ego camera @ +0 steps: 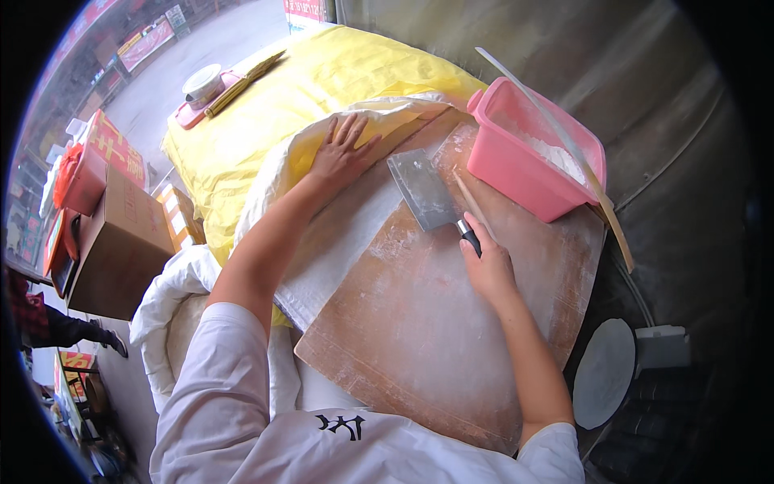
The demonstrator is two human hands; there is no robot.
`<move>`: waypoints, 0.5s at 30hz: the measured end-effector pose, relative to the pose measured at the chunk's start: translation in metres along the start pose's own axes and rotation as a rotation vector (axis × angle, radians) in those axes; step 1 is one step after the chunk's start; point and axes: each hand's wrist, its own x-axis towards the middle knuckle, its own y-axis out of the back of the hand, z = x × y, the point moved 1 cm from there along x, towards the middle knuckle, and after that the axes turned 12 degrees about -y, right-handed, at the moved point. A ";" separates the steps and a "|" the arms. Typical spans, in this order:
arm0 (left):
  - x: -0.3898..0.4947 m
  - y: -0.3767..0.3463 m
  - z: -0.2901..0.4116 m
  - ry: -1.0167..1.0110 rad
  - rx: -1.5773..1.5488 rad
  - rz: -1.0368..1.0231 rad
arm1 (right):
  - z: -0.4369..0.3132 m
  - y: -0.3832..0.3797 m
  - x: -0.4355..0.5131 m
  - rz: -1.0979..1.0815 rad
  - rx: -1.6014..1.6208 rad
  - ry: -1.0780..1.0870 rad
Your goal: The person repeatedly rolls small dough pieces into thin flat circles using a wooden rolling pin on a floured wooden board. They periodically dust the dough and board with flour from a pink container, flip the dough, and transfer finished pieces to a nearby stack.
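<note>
My right hand point(488, 266) grips the black handle of a wide-bladed cleaver point(425, 190), whose metal blade is dusted with white powder. The blade is over the upper part of a floury wooden board point(423, 327). Just right of the blade lies a slim, tapered wooden rolling pin point(474, 202). My left hand point(340, 151) rests palm down, fingers spread, on the folded edge of a yellow sheet point(357, 66) with a white underside. That sheet covers a broad, raised area beyond the board; what lies under it is hidden.
A pink plastic bin point(508, 163) holding white powder stands at the board's far right, a long thin strip point(562, 136) across it. A straw brush point(245, 83) and a round metal container point(202, 83) sit on the sheet. Cardboard box point(121, 248) at left; a person's leg point(75, 330) beyond.
</note>
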 end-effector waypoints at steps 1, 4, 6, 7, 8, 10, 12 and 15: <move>0.010 -0.006 0.004 -0.133 0.068 0.092 | -0.005 -0.001 0.013 0.013 -0.020 -0.008; 0.047 -0.011 0.008 -0.106 -0.055 -0.017 | -0.010 -0.005 0.050 0.035 -0.034 -0.019; 0.073 -0.004 0.009 -0.103 -0.019 -0.144 | -0.017 -0.006 0.068 0.026 0.011 -0.037; 0.082 -0.008 0.006 -0.122 -0.022 -0.153 | -0.021 -0.007 0.077 0.019 0.037 -0.045; 0.090 -0.012 0.002 -0.141 -0.024 -0.162 | -0.027 -0.006 0.084 -0.009 0.040 -0.072; 0.104 -0.022 -0.013 -0.194 0.041 -0.207 | -0.049 -0.001 0.085 -0.080 0.047 -0.134; 0.115 -0.025 -0.029 -0.127 -0.014 -0.143 | -0.054 0.005 0.091 -0.084 0.032 -0.114; 0.132 -0.017 -0.047 0.153 -0.071 -0.129 | -0.072 0.017 0.106 -0.217 0.039 -0.161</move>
